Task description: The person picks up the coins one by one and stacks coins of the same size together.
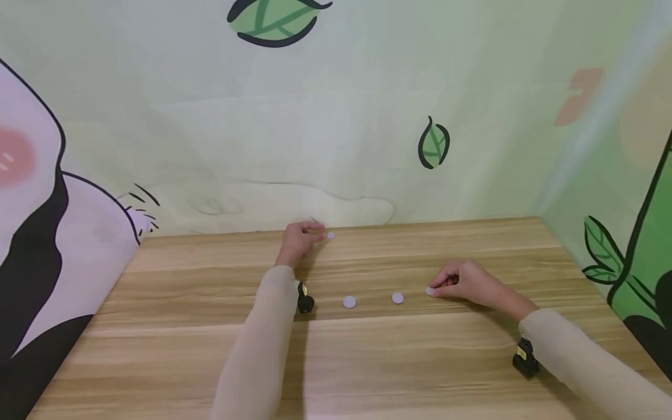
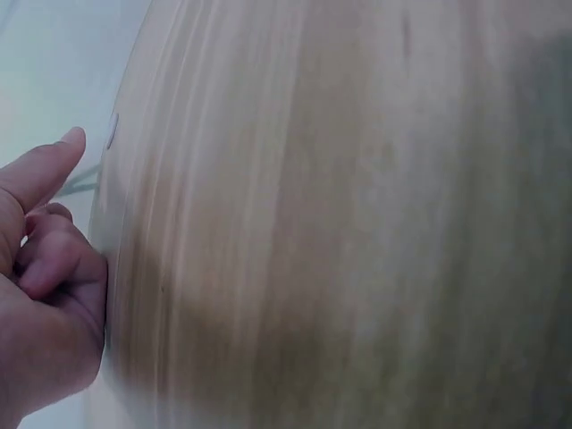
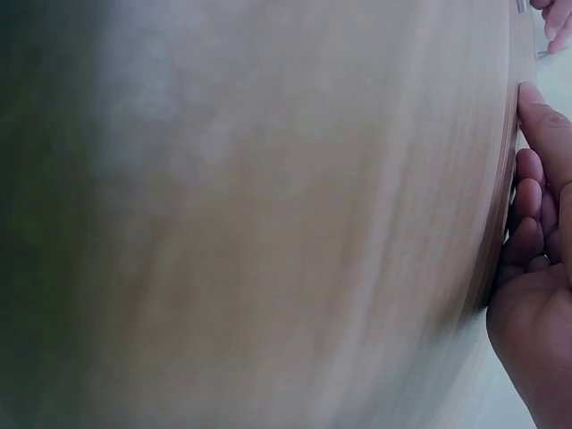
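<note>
Near the table's far edge, my left hand (image 1: 300,240) reaches toward a small white disc (image 1: 331,235), its thumb and forefinger parted. In the left wrist view a gap shows between the thumb of the left hand (image 2: 49,241) and the thin edge of that disc (image 2: 112,131). My right hand (image 1: 464,283) pinches another white disc (image 1: 430,291) at the tabletop. In the right wrist view the right hand (image 3: 543,214) has its thumb tip down at the table and several fingers curled; its disc is hidden there. Two more white discs, one left (image 1: 349,301) and one right (image 1: 397,298), lie between the forearms.
The wood-grain table (image 1: 367,361) meets a pale green printed backdrop (image 1: 341,146) at its far edge. A black wrist camera (image 1: 305,298) hangs at the left cuff, another black camera (image 1: 525,359) at the right cuff.
</note>
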